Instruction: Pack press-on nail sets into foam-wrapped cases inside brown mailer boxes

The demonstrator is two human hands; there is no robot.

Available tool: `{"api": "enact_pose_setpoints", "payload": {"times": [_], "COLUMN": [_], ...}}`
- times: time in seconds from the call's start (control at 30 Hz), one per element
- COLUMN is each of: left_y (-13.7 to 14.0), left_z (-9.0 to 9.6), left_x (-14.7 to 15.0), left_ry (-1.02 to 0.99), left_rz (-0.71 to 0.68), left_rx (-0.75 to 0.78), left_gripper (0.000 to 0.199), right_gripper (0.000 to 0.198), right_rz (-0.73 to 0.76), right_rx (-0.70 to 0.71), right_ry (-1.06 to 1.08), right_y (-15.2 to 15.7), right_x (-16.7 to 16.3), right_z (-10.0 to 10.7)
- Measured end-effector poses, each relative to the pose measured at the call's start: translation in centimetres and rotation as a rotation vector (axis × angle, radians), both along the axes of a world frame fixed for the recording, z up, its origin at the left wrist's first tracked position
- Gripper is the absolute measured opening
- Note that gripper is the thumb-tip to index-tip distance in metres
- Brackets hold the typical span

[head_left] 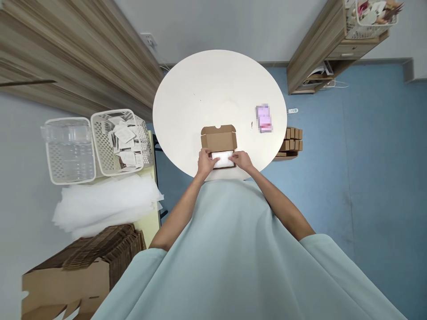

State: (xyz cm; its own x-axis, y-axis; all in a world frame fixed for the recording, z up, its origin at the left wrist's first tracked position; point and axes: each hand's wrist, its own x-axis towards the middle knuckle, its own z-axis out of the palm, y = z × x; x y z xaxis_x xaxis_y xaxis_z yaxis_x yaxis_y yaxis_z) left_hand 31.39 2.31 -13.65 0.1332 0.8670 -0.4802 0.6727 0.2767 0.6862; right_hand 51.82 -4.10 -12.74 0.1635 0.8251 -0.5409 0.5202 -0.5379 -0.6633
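A small brown cardboard box (219,141) sits at the near edge of the white round table, its lid flap standing open away from me. White padding, perhaps foam wrap, (223,158) fills the tray of the box. My left hand (205,163) grips the left side of the box, with its fingers over the rim and its thumb on the white padding. On the opposite side, my right hand (242,160) has its fingers closed at the rim, and its thumb presses the padding. What lies under the padding is hidden.
A blurred purple item (264,118) lies on the right of the table (216,84). Folded small boxes (292,141) stand beyond its right edge. At left are white baskets (100,164), white foam sheets (106,202) and stacked flat cardboard (100,249). A wooden cabinet (308,49) stands back right.
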Motion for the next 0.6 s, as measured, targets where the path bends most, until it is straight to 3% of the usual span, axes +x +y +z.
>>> {"api": "enact_pose_setpoints", "payload": {"times": [0.1, 0.3, 0.6], "left_y": [-0.1, -0.9, -1.2], "left_z": [-0.8, -1.9, -1.7], "left_x": [0.7, 1.4, 2.9], "left_ry": [0.094, 0.174, 0.318], "left_rz": [0.027, -0.058, -0.2], "left_rx": [0.019, 0.048, 0.027], "left_gripper": [0.051, 0.041, 0.036], "right_gripper": [0.021, 0.022, 0.024], "right_rz": [0.069, 0.236, 0.379], "right_rx": [-0.089, -0.22, -0.3], "right_ry": [-0.12, -0.328, -0.455], "right_y": [0.7, 1.5, 2.1], "right_x": [-0.7, -1.9, -3.0], "right_z": [-0.4, -0.9, -1.1]}}
